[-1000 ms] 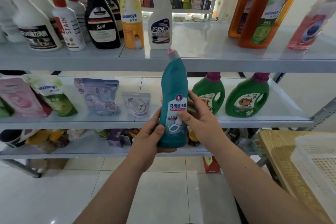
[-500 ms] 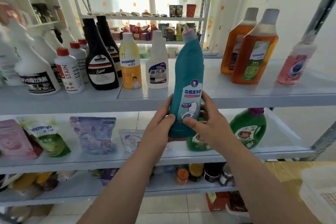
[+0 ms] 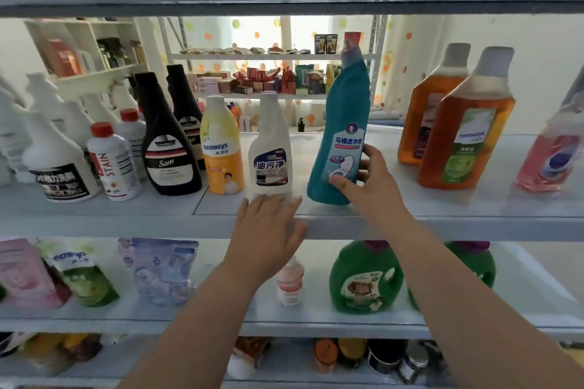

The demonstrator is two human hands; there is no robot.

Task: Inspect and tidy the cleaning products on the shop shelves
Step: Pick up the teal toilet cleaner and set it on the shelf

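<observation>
Two grips at the cleaner shelf.
Right grip clasps the tilted teal toilet-cleaner bottle; left grip, fingers straight, touches the white degreaser bottle.

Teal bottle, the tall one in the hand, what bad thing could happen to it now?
1. The teal bottle leans, tall and narrow, near the front edge of the shelf. If the right hand lets go before its base sits flat, it may tip off.
2. The left hand lies right by the foot of the white bottle; a nudge could knock that into the yellow bottle beside it.
</observation>
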